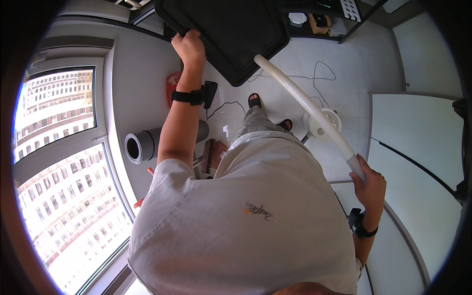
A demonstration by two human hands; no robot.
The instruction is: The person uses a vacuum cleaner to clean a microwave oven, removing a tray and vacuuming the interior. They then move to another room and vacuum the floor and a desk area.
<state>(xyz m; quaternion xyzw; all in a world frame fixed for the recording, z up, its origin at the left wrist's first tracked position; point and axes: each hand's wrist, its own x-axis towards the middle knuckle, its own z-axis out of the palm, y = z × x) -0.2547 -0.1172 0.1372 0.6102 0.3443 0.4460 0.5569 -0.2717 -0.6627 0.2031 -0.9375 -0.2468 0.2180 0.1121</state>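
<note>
My left hand (190, 46) grips the left edge of a large black panel (236, 33) with rounded corners and a raised rim. The panel is tilted, and its far part runs out of the top of the view. In my right hand (370, 186) is the grey end of a long white pole (306, 99). The pole slants up and left, and its far end overlaps the panel's lower right edge; whether they touch I cannot tell. Both wrists wear black straps with small devices.
A round cream base (320, 125) stands on the tiled floor, partly behind the pole. Thin cables (313, 77) trail nearby. To the left are a rolled grey mat (142, 147), a brush (208, 156) and a window (66, 177). A black shelf (313, 35) holds boxes.
</note>
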